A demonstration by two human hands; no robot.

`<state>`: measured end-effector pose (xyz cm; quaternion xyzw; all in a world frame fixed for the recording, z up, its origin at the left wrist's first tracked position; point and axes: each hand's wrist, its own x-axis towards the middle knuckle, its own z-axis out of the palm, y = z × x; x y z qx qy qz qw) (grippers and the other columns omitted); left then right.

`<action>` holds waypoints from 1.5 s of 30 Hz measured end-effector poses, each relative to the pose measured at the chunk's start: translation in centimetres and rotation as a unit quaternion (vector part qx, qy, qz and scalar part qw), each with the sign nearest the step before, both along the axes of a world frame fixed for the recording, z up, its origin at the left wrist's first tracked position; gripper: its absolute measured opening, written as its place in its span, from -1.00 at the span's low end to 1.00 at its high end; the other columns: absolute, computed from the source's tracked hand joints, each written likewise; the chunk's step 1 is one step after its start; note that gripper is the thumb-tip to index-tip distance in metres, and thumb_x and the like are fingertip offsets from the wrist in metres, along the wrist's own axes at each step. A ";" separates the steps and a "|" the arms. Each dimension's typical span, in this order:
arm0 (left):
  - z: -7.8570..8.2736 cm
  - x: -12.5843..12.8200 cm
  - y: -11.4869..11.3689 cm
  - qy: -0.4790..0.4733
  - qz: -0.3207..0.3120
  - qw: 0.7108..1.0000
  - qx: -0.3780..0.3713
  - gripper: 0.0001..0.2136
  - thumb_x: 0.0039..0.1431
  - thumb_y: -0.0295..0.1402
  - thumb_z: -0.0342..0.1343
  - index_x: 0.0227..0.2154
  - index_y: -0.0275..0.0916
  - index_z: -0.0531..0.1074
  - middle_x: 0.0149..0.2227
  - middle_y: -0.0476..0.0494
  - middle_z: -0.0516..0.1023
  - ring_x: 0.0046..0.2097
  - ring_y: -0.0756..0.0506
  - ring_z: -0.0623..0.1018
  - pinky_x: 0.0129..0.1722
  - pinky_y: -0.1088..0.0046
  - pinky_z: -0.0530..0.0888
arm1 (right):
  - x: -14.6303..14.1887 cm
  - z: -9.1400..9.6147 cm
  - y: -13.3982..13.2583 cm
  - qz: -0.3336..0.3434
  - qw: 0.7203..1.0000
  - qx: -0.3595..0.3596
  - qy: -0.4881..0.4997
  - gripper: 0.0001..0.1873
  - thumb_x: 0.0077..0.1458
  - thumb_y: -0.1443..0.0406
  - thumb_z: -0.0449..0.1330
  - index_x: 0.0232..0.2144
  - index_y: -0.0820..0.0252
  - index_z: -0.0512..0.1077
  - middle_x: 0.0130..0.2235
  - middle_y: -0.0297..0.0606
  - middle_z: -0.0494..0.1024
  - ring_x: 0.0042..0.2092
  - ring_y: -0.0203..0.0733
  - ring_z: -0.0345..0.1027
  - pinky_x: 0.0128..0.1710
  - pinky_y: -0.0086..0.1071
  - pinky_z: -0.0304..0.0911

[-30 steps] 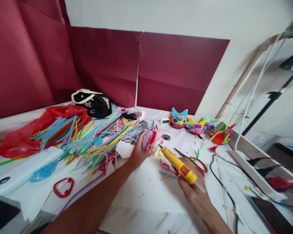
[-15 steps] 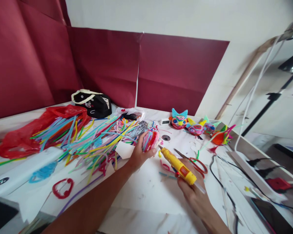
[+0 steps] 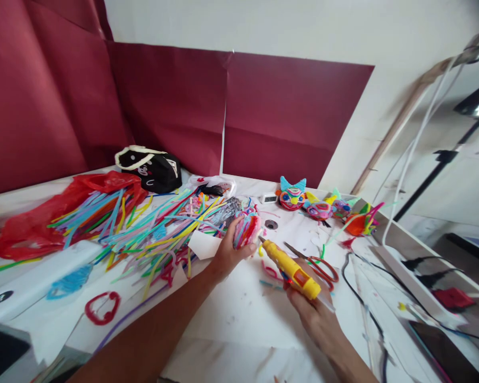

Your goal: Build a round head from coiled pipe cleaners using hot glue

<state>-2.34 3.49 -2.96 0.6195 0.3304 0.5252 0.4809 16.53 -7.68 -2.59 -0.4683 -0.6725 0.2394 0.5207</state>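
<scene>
My left hand (image 3: 228, 254) is closed around a round pink, red and white pipe-cleaner craft (image 3: 247, 231), holding it just above the table. In my right hand (image 3: 309, 306) is a yellow hot glue gun (image 3: 291, 268), its nozzle pointing up and left. The nozzle tip is close to the craft's right side; whether they touch I cannot tell. A clear glue stick pokes out of the gun's back end. Scissors with orange handles (image 3: 322, 269) lie just beyond the gun. Pink and green pipe-cleaner scraps lie beneath it.
Loose pipe cleaners (image 3: 163, 229) cover the left side, some in a red plastic bag (image 3: 27, 229). Finished pipe-cleaner figures (image 3: 293, 196) sit at the back right. A power strip (image 3: 419, 290), black cables and a phone (image 3: 443, 348) lie at right. A black pouch (image 3: 159, 175) stands behind.
The glue gun's rear and my right hand have shifted very slightly up and left. My left hand keeps its hold on the craft, which has barely moved.
</scene>
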 end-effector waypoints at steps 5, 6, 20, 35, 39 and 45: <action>0.0 0.0 -0.1 0.004 -0.006 1.000 0.003 -0.29 -0.02 -0.24 0.25 0.21 -0.18 0.12 0.26 -0.27 0.22 0.26 -0.30 0.26 0.25 0.12 0.20 | 0.3 -0.7 -0.1 -0.007 0.999 -0.033 0.033 -0.80 0.10 0.37 0.06 -0.21 0.13 0.40 -0.36 -0.32 0.46 -0.36 -0.18 0.34 -0.35 -0.34 0.24; 0.0 -0.1 -0.1 0.006 -0.006 1.000 0.004 -0.28 -0.02 -0.24 0.24 0.21 -0.18 0.12 0.26 -0.28 0.22 0.25 -0.30 0.26 0.24 0.11 0.20 | 0.3 -0.8 -0.1 -0.010 0.999 -0.033 0.032 -0.80 0.10 0.36 0.07 -0.21 0.14 0.41 -0.37 -0.32 0.46 -0.36 -0.18 0.34 -0.35 -0.34 0.24; -0.1 -0.2 0.0 0.014 -0.006 1.000 0.001 -0.29 -0.01 -0.24 0.26 0.23 -0.13 0.16 0.25 -0.22 0.27 0.26 -0.32 0.26 0.24 0.12 0.23 | 0.5 -1.4 0.0 -0.023 0.999 -0.025 0.020 -0.81 0.12 0.33 0.07 -0.23 0.15 0.43 -0.34 -0.26 0.49 -0.36 -0.16 0.36 -0.34 -0.31 0.30; 0.2 -0.1 -0.2 -0.002 -0.015 0.999 -0.028 -0.28 -0.03 -0.22 0.27 0.23 -0.11 0.20 0.22 -0.21 0.33 0.19 -0.34 0.35 0.15 0.11 0.35 | 0.4 -0.7 -0.1 -0.019 0.999 -0.026 0.009 -0.90 0.12 0.33 0.07 -0.35 0.13 0.39 -0.36 -0.30 0.42 -0.37 -0.20 0.31 -0.38 -0.36 0.26; 0.2 0.0 -0.2 -0.005 -0.023 0.999 -0.038 -0.27 -0.03 -0.21 0.27 0.24 -0.09 0.18 0.20 -0.20 0.35 0.19 -0.35 0.35 0.15 0.07 0.35 | 0.4 -0.5 -0.1 -0.015 0.999 -0.031 0.014 -0.87 0.10 0.33 0.07 -0.31 0.13 0.42 -0.36 -0.30 0.42 -0.37 -0.19 0.31 -0.37 -0.36 0.27; 0.2 0.0 -0.2 -0.007 -0.032 0.998 -0.055 -0.25 -0.02 -0.19 0.27 0.26 -0.11 0.16 0.17 -0.24 0.39 0.20 -0.36 0.35 0.15 0.04 0.34 | 0.5 -0.3 -0.1 -0.004 0.999 -0.037 0.012 -0.83 0.10 0.35 0.07 -0.25 0.12 0.42 -0.36 -0.32 0.40 -0.37 -0.21 0.30 -0.35 -0.36 0.24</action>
